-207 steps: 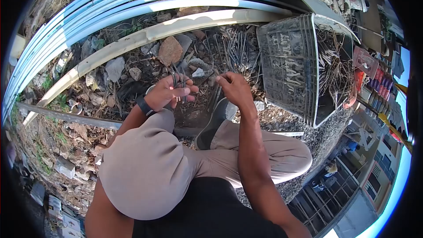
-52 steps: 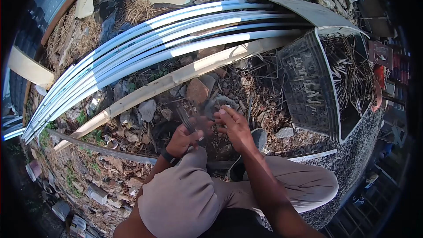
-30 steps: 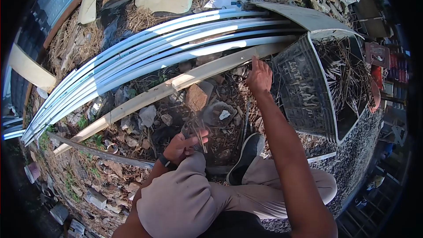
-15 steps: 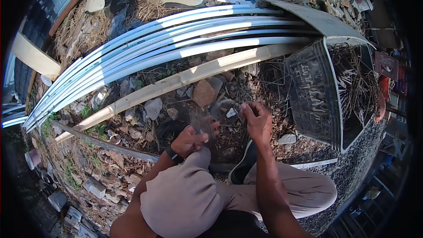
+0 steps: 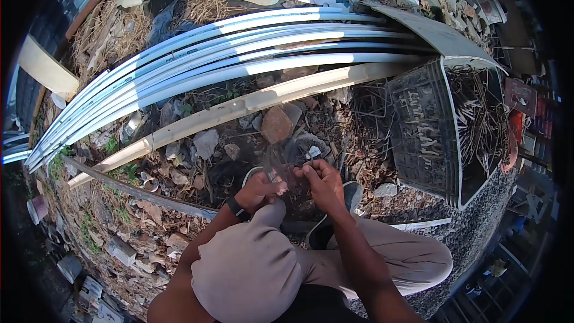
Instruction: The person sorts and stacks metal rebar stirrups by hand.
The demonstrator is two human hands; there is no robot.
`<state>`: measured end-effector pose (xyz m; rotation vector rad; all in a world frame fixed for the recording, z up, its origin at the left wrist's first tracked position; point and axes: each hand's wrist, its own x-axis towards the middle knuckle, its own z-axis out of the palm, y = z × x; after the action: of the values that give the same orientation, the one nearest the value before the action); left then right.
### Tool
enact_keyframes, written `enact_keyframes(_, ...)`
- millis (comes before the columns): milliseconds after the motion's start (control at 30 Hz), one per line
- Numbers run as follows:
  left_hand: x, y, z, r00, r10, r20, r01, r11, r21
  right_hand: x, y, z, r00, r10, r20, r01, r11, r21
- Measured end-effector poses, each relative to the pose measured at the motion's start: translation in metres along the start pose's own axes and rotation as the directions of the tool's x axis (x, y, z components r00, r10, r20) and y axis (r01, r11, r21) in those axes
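Note:
My left hand (image 5: 258,190), with a dark band on its wrist, is closed around a bundle of thin greyish strands (image 5: 275,167) that look like wires. The strands stick up past the fingers, blurred against the ground. Close beside it, my right hand (image 5: 323,184) is curled with thumb and forefinger pinched together at the right side of the bundle. Whatever lies in that pinch is too small to make out. Both hands are above my bent legs (image 5: 245,263), over rubble and dry leaves.
Several white pipes (image 5: 239,52) lie across the ground ahead, with a wooden beam (image 5: 239,110) nearer me. At the right, a black container (image 5: 421,131) lies on its side with many thin rods (image 5: 475,104) inside. A reddish stone (image 5: 277,124) rests beyond my hands.
My right hand has moved left and down, from apart to right beside the bundle. The left hand keeps hold of the strands in nearly the same place. The view has shifted slightly.

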<state>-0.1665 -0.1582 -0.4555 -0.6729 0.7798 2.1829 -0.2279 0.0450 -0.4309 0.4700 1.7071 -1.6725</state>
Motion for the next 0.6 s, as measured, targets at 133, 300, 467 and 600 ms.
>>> enact_keyframes(133, 0.007, -0.012, -0.013, 0.999, -0.016, 0.049, 0.016, 1.0, -0.007, -0.006, -0.003, 0.002, 0.999, -0.042, -0.034, 0.036, 0.988, -0.153)
enact_keyframes(300, 0.01, -0.014, -0.006, 0.991, 0.131, 0.029, -0.125, 0.98, -0.155, -0.026, -0.017, 0.003, 0.994, -0.055, -0.092, 0.013, 0.912, -0.409)
enact_keyframes(467, 0.002, -0.001, -0.003, 0.985, 0.171, 0.032, -0.154, 0.944, -0.292, -0.032, -0.015, -0.006, 0.975, -0.101, -0.2, -0.03, 0.824, -0.565)
enact_keyframes(600, -0.011, 0.007, 0.001, 0.986, 0.158, 0.053, -0.141, 0.959, -0.245, -0.018, -0.015, -0.017, 0.969, -0.095, -0.228, -0.019, 0.891, -0.453)
